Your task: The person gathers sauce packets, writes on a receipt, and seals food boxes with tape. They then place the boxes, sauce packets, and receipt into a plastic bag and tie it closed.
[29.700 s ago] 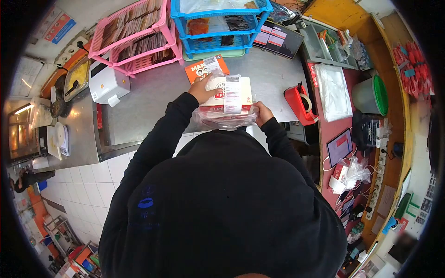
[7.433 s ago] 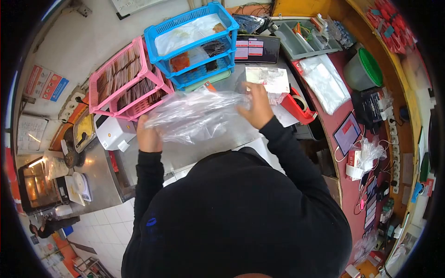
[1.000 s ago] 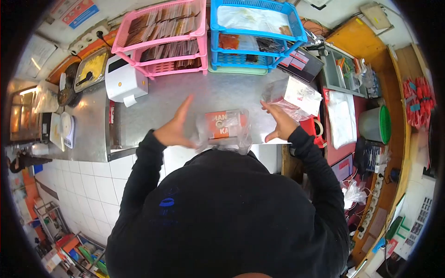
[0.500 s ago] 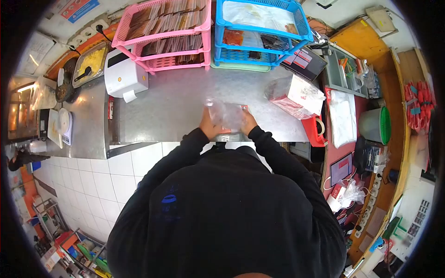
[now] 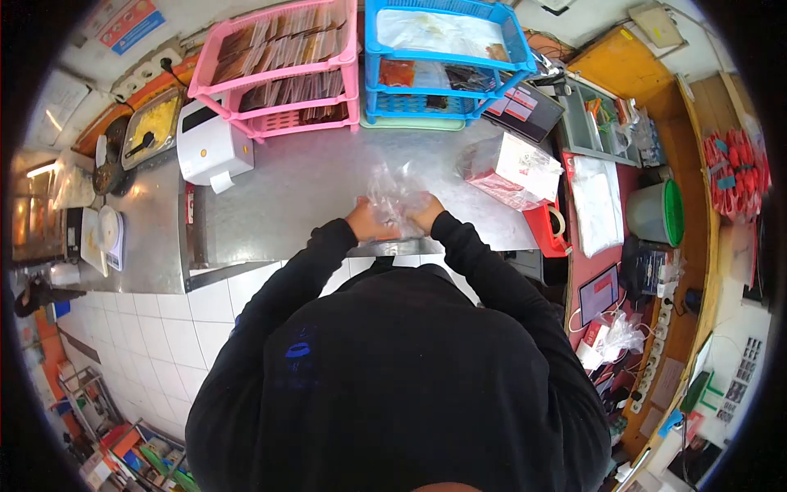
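Note:
A crumpled clear plastic bag [image 5: 392, 190] stands up between my two hands over the front edge of the metal counter [image 5: 303, 176]. My left hand [image 5: 366, 221] closes on the bag's left side, and my right hand [image 5: 425, 213] grips its right side. Low in the bag, between the hands, a reddish-orange patch shows; what it is cannot be made out. The fingertips are partly hidden by the plastic.
At the back stand a pink rack [image 5: 357, 78] of packets and a blue rack [image 5: 492, 107]. A white dispenser [image 5: 205, 148] is at left. Right of my hands are a white-and-red box [image 5: 525, 168], a red tape dispenser [image 5: 545, 230] and a grey bin [image 5: 648, 213].
The bag's top has bunched up and spread into crumpled peaks between my hands. My hands have shifted slightly left in view, along with the whole scene.

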`<move>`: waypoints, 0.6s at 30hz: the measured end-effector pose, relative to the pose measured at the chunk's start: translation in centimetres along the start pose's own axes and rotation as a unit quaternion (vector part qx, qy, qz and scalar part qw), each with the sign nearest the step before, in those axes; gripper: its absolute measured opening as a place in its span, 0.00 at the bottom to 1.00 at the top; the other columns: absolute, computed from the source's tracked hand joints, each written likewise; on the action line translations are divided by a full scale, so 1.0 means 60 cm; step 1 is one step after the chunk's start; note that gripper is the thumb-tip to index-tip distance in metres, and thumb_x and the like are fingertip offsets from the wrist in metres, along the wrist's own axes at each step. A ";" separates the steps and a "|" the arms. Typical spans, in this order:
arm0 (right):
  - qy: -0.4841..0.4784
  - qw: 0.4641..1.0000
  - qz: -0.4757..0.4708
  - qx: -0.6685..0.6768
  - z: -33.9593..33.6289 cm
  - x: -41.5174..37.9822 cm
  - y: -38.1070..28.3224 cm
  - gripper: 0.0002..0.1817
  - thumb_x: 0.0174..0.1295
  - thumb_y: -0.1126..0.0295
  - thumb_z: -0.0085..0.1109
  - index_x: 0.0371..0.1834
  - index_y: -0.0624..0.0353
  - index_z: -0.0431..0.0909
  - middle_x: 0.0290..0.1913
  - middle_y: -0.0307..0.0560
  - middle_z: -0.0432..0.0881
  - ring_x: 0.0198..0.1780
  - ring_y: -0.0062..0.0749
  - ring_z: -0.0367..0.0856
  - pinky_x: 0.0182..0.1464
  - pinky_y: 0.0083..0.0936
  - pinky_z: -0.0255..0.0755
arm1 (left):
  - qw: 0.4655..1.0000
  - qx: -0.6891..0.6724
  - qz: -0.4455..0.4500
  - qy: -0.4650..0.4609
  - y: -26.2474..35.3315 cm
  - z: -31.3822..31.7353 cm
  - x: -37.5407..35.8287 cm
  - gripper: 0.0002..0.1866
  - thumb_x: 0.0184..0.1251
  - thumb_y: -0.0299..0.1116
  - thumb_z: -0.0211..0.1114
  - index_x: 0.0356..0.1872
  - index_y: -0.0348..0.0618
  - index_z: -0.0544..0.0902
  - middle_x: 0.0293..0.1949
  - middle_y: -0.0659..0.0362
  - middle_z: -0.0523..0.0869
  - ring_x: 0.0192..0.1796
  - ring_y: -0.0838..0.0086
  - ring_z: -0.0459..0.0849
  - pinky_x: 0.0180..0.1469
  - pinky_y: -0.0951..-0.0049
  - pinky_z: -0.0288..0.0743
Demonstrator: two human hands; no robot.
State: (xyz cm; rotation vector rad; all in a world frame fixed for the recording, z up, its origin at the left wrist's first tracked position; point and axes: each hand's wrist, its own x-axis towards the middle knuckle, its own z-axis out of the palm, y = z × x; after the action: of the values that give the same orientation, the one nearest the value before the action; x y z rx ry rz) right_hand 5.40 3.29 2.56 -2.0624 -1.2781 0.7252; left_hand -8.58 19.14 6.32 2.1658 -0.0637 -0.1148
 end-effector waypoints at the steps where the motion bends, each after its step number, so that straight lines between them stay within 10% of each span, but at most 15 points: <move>1: 0.031 0.999 -0.035 -0.005 -0.003 -0.003 0.000 0.18 0.50 0.60 0.62 0.44 0.54 0.78 0.45 0.52 0.78 0.47 0.34 0.77 0.51 0.29 0.70 | 0.993 0.116 0.011 0.018 0.007 -0.006 -0.005 0.30 0.67 0.50 0.47 0.64 0.40 0.61 0.63 0.45 0.63 0.62 0.56 0.64 0.65 0.61 0.55; 4: 0.093 0.931 0.076 0.345 0.019 -0.005 -0.002 0.17 0.47 0.60 0.62 0.40 0.54 0.79 0.44 0.52 0.77 0.47 0.41 0.75 0.51 0.33 0.69 | 0.936 0.343 -0.026 0.082 -0.031 0.012 0.003 0.34 0.63 0.53 0.49 0.65 0.42 0.60 0.64 0.43 0.60 0.62 0.48 0.61 0.64 0.53 0.54; 7: 0.143 0.966 -0.204 -0.076 0.027 -0.008 -0.012 0.16 0.42 0.64 0.62 0.37 0.53 0.79 0.41 0.51 0.78 0.49 0.48 0.73 0.52 0.42 0.66 | 0.879 0.474 -0.002 -0.054 0.001 0.009 0.053 0.28 0.64 0.49 0.48 0.64 0.50 0.64 0.68 0.53 0.57 0.70 0.58 0.52 0.68 0.58 0.42; 8: 0.147 0.972 -0.183 -0.030 0.025 -0.014 -0.018 0.19 0.37 0.64 0.63 0.37 0.51 0.81 0.43 0.51 0.77 0.52 0.48 0.69 0.53 0.40 0.63 | 0.988 0.135 0.078 -0.007 -0.109 0.056 0.086 0.29 0.64 0.49 0.47 0.65 0.48 0.63 0.67 0.53 0.59 0.68 0.61 0.56 0.67 0.63 0.47; 12: 0.200 0.975 -0.067 0.067 0.033 -0.007 0.025 0.45 0.21 0.48 0.79 0.45 0.60 0.70 0.43 0.52 0.75 0.46 0.47 0.73 0.48 0.38 0.68 | 0.983 0.171 0.054 -0.051 -0.146 0.095 0.081 0.29 0.64 0.49 0.48 0.64 0.47 0.64 0.65 0.52 0.61 0.66 0.61 0.58 0.66 0.63 0.49; 14: 0.271 0.948 -0.124 0.111 0.012 -0.025 0.016 0.37 0.29 0.43 0.72 0.39 0.59 0.74 0.39 0.53 0.76 0.42 0.47 0.73 0.44 0.39 0.66 | 0.982 0.172 0.020 -0.069 -0.125 0.100 0.072 0.28 0.64 0.49 0.48 0.63 0.46 0.64 0.65 0.52 0.61 0.66 0.61 0.59 0.65 0.63 0.50; 18: 0.044 0.986 0.067 -0.143 0.071 0.030 0.075 0.23 0.26 0.59 0.70 0.30 0.56 0.79 0.34 0.50 0.78 0.43 0.47 0.73 0.43 0.39 0.67 | 0.982 0.163 -0.041 -0.091 -0.104 0.112 0.063 0.28 0.65 0.49 0.48 0.62 0.45 0.65 0.63 0.51 0.63 0.64 0.60 0.61 0.63 0.63 0.53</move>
State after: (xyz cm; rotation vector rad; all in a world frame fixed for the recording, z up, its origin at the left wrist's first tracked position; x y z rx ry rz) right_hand 5.68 4.16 -3.83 -2.4028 -1.2620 0.5240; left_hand -5.55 16.80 -2.82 2.4797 -0.1048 -0.3733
